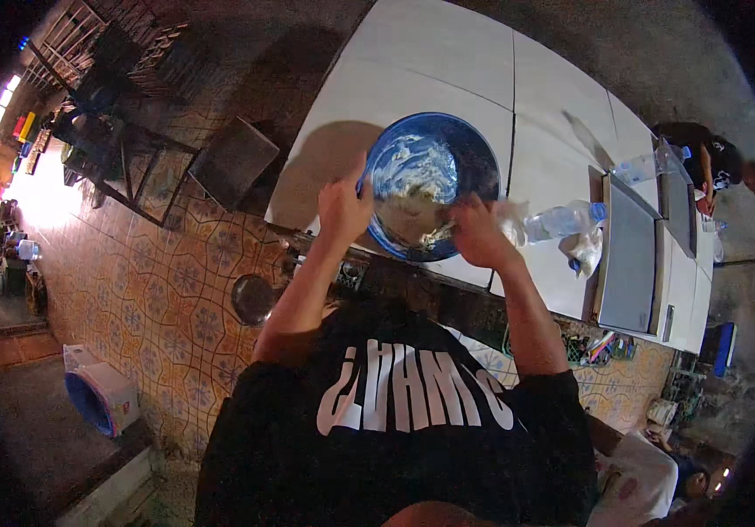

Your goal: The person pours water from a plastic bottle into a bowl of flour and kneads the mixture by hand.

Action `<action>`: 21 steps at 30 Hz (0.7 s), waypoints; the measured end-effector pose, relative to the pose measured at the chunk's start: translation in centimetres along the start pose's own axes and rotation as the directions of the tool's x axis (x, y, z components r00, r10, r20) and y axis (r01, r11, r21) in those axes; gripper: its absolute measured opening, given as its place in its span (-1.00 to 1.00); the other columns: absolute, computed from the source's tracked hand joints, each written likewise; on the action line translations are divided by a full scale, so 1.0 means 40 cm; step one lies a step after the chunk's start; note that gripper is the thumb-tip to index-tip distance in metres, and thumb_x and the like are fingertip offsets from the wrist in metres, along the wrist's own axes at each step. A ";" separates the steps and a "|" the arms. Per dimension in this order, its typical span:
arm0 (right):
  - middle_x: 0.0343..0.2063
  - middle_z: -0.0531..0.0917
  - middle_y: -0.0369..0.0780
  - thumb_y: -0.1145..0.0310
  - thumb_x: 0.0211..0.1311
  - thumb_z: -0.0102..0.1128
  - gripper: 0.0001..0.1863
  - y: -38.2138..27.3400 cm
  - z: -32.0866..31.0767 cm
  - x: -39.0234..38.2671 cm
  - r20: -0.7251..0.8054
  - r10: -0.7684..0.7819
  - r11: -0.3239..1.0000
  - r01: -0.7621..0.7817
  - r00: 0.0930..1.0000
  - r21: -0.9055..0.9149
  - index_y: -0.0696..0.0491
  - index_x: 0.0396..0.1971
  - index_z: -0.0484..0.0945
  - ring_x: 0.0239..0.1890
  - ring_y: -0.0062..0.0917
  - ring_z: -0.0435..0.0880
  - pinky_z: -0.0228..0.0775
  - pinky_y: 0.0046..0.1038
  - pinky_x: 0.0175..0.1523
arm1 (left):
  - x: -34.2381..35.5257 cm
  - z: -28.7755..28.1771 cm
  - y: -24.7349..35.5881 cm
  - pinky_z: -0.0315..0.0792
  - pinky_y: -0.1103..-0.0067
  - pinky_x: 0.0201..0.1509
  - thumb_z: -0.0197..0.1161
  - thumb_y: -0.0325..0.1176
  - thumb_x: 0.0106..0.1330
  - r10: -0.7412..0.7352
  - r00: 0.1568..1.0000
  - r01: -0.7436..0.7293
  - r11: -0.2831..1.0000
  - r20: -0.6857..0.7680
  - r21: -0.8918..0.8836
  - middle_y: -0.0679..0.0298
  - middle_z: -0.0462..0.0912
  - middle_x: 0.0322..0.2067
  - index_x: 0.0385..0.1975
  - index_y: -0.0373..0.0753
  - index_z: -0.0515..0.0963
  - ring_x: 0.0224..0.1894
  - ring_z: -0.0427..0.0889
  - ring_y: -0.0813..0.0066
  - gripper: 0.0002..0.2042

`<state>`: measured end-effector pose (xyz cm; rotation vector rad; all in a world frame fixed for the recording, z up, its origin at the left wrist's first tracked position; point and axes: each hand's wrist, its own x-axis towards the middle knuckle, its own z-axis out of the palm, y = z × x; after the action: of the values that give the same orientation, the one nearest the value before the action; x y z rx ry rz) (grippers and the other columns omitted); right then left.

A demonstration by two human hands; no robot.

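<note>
The person wears a black short-sleeved T-shirt (395, 439) with large white block lettering printed across the chest, seen upside down from the head camera. The sleeves end above the elbows, leaving both forearms bare. The left hand (344, 206) and right hand (478, 233) carry no gloves; no rings, watch or wristband can be made out on either one at this size.

- My left hand (343, 206) reaches forward, fingers curled shut in a grip, thumb up.
- My right hand (476, 231) is cupped, fingers bent downward, knuckles up.
- Both my forearms are bare and extend up from the lower edge, converging slightly.
</note>
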<state>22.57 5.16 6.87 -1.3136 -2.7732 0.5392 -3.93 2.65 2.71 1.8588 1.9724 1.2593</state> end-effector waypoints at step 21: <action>0.04 0.65 -0.10 0.45 0.13 0.18 -0.69 -0.157 0.035 0.075 0.143 -0.012 0.945 0.058 0.990 -0.323 -0.01 -0.11 0.72 0.26 -0.13 0.36 0.18 0.11 0.21 | 0.025 0.004 0.013 0.54 0.13 -0.27 0.23 -0.34 0.34 0.148 0.989 -0.148 0.989 -0.029 0.003 -0.13 0.66 -0.47 0.26 -0.20 0.52 -0.40 0.67 -0.14 -0.54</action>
<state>15.71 3.34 7.19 -1.3211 -3.0989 0.1770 -3.66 3.55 3.37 2.0322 1.8784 1.3317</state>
